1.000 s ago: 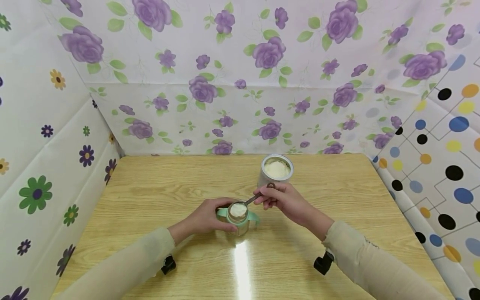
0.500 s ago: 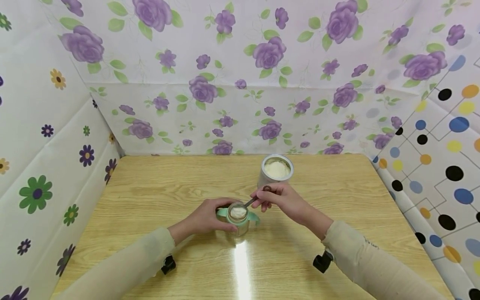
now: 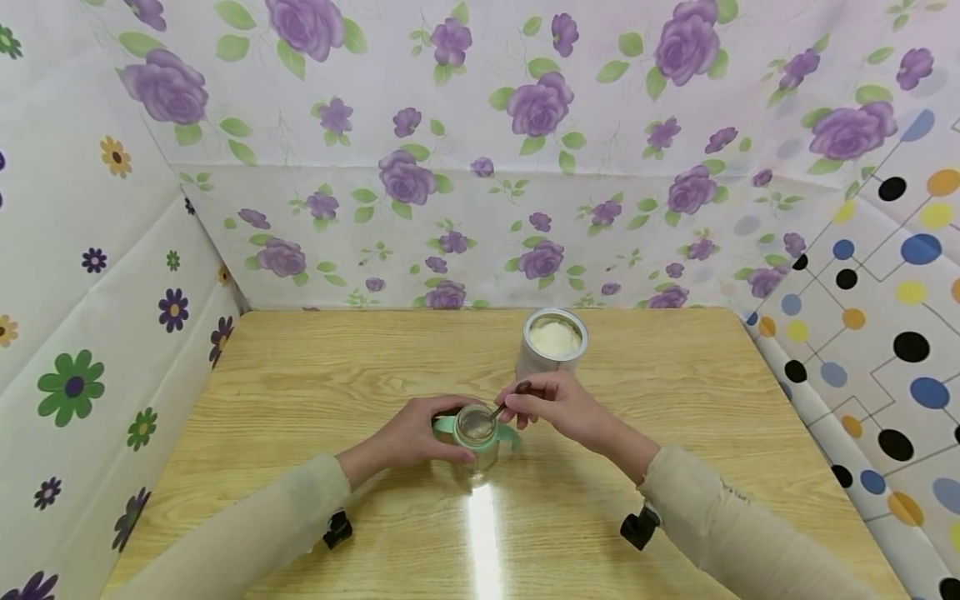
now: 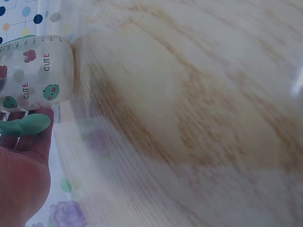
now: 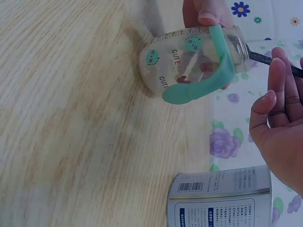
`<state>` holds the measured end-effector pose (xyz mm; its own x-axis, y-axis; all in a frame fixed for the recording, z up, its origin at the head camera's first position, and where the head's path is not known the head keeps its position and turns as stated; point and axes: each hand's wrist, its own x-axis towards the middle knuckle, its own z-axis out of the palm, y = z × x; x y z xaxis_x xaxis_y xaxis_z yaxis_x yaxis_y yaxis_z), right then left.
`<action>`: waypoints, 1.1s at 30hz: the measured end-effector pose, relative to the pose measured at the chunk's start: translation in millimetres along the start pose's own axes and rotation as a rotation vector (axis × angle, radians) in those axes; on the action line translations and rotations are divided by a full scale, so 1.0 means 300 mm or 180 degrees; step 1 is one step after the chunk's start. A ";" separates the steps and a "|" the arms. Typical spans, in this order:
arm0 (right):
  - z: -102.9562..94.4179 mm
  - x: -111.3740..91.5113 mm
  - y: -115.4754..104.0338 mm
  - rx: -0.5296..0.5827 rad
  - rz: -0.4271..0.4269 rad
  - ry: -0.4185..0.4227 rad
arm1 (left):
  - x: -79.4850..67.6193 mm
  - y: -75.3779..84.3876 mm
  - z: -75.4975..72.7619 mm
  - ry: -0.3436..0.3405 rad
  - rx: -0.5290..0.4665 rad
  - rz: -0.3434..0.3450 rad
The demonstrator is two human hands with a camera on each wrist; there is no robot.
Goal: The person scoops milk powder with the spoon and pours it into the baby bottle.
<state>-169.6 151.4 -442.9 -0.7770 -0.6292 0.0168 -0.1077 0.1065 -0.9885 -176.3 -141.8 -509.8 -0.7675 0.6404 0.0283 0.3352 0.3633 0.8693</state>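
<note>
A clear baby bottle [image 3: 484,457] with a mint-green collar and two handles stands uncapped on the table. My left hand [image 3: 417,432] grips it from the left, fingers behind and thumb in front. In the right wrist view, printed "CUTE" and small figures show on the bottle [image 5: 182,61]. My right hand [image 3: 561,408] pinches the handle of a spoon [image 3: 503,408]. The spoon slants down into the bottle's mouth, and its bowl is hard to make out there. Behind my right hand stands an open can [image 3: 534,363] of pale powder [image 3: 555,339].
The wood-grain table [image 3: 337,358] is bounded by a rose-patterned cloth [image 3: 337,242] at the back. Patterned sheets also close off the left and right sides. A bright light reflection [image 3: 483,542] lies on the table before the bottle.
The heap of powder on the spoon at the bottle's mouth is no longer visible. My right hand has shifted slightly down and left, tipping the spoon more steeply. The left hand stays in place.
</note>
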 end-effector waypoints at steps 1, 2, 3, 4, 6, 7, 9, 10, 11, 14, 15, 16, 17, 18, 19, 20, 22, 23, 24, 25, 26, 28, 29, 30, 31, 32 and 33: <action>0.002 -0.002 0.004 -0.0019 -0.0018 -0.0005 | 0.000 -0.001 0.000 -0.0004 -0.0002 0.0003; 0.004 -0.004 0.009 -0.0043 -0.0032 -0.0012 | 0.001 -0.002 0.000 -0.0006 -0.0006 0.0007; 0.007 -0.007 0.012 -0.0075 -0.0055 -0.0018 | 0.001 -0.003 0.001 -0.0004 -0.0008 0.0015; 0.010 -0.010 0.015 -0.0130 -0.0071 -0.0020 | 0.002 -0.005 0.001 -0.0003 -0.0009 0.0021; 0.016 -0.017 0.018 -0.0253 -0.0118 -0.0018 | 0.002 -0.009 0.002 0.0001 -0.0017 0.0034; 0.019 -0.020 0.018 -0.0318 -0.0132 -0.0013 | 0.003 -0.010 0.002 0.0000 -0.0023 0.0037; 0.024 -0.025 0.020 -0.0433 -0.0168 0.0006 | 0.003 -0.012 0.003 0.0008 -0.0033 0.0038; 0.025 -0.026 0.019 -0.0479 -0.0173 0.0016 | 0.003 -0.013 0.003 0.0009 -0.0039 0.0037; 0.027 -0.026 0.019 -0.0516 -0.0187 0.0023 | 0.003 -0.014 0.003 0.0014 -0.0048 0.0040; 0.028 -0.024 0.019 -0.0593 -0.0195 0.0035 | 0.002 -0.014 0.002 0.0029 -0.0055 0.0042; 0.028 -0.023 0.019 -0.0619 -0.0191 0.0037 | 0.002 -0.014 0.002 0.0029 -0.0057 0.0044; 0.028 -0.022 0.018 -0.0649 -0.0196 0.0041 | 0.001 -0.012 0.002 0.0028 -0.0057 0.0041; 0.028 -0.021 0.019 -0.0676 -0.0205 0.0045 | 0.000 -0.011 0.002 0.0026 -0.0055 0.0037; 0.028 -0.020 0.018 -0.0701 -0.0217 0.0048 | 0.000 -0.009 0.002 0.0021 -0.0052 0.0032; 0.028 -0.019 0.018 -0.0722 -0.0230 0.0051 | -0.001 -0.008 0.002 0.0015 -0.0053 0.0026; 0.029 -0.019 0.018 -0.0754 -0.0244 0.0055 | -0.002 -0.006 0.002 0.0012 -0.0055 0.0020; 0.029 -0.018 0.018 -0.0814 -0.0272 0.0058 | -0.003 -0.004 0.002 0.0006 -0.0064 0.0013; 0.029 -0.018 0.018 -0.0830 -0.0284 0.0054 | -0.003 -0.003 0.002 0.0004 -0.0064 0.0017; 0.029 -0.018 0.018 -0.0848 -0.0295 0.0046 | -0.002 -0.002 0.002 0.0002 -0.0066 0.0023; 0.029 -0.018 0.018 -0.0864 -0.0304 0.0039 | -0.003 -0.001 0.002 0.0004 -0.0071 0.0023; 0.029 -0.018 0.017 -0.0882 -0.0310 0.0032 | -0.003 0.000 0.002 0.0005 -0.0071 0.0024; 0.028 -0.017 0.014 -0.0877 -0.0334 0.0022 | -0.003 0.002 0.002 0.0005 -0.0066 0.0031; 0.028 -0.016 0.012 -0.0884 -0.0350 0.0027 | -0.003 0.002 0.002 0.0004 -0.0063 0.0035; 0.027 -0.016 0.011 -0.0893 -0.0363 0.0028 | -0.004 0.001 0.002 0.0004 -0.0064 0.0032; 0.027 -0.014 0.009 -0.0897 -0.0372 0.0020 | -0.004 0.001 0.002 0.0005 -0.0063 0.0025; 0.026 -0.013 0.008 -0.0908 -0.0377 0.0011 | -0.004 0.000 0.002 0.0007 -0.0059 0.0022; 0.025 -0.012 0.008 -0.0914 -0.0387 0.0004 | -0.004 -0.001 0.002 0.0007 -0.0054 0.0019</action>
<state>-162.5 148.1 -446.6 -0.7484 -0.6499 0.1327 -0.3706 0.2438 -0.8962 -175.2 -142.3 -510.4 -0.7668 0.6409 0.0346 0.3304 0.3479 0.8774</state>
